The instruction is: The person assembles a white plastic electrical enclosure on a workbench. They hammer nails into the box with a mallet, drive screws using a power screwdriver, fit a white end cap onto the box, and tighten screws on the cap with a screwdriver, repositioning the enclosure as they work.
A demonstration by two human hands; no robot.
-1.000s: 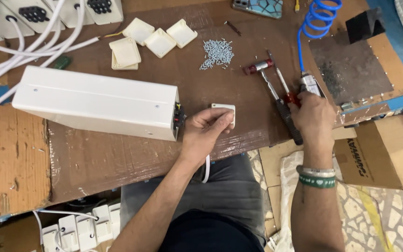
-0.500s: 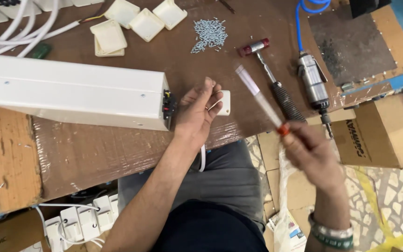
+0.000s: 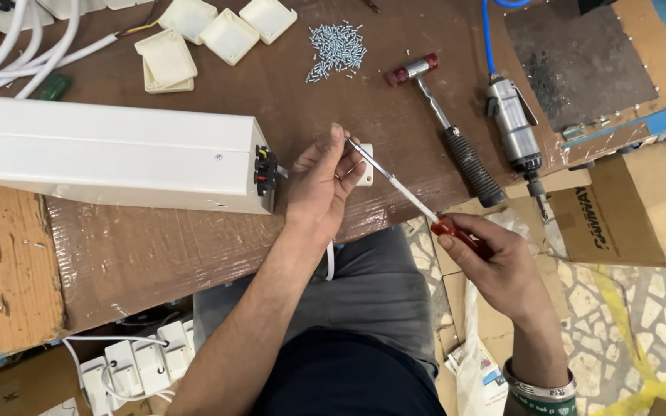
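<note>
From the head camera, the left hand [image 3: 324,181] lay on the brown table [image 3: 194,246] just off the end of the long white metal box [image 3: 113,154], which stretched away toward nine o'clock; its fingers were curled and pinched around a small white plastic block [image 3: 365,171], most of which the palm hid. The right hand [image 3: 495,258] sat at about four o'clock from the left, past the table's edge, closed in a fist on the red handle of a screwdriver [image 3: 410,196]; the shaft ran up toward ten o'clock and its tip met the left fingertips at the block. The box's near end showed a black and red connector [image 3: 264,169], just beside the left thumb.

At one o'clock from the left hand lay a hammer [image 3: 445,127] with a red head and black grip, and beside it, toward three o'clock, a pneumatic driver [image 3: 514,127] on a blue coiled hose [image 3: 489,38]; a heap of small screws [image 3: 336,48] sat at twelve o'clock, well apart; white square covers [image 3: 217,35] lay at eleven o'clock, with white cables [image 3: 17,54] beyond the box. Cardboard cartons [image 3: 641,204] stood at three o'clock on a speckled stone floor [image 3: 641,331]; the right wrist wore bangles [image 3: 541,389].
</note>
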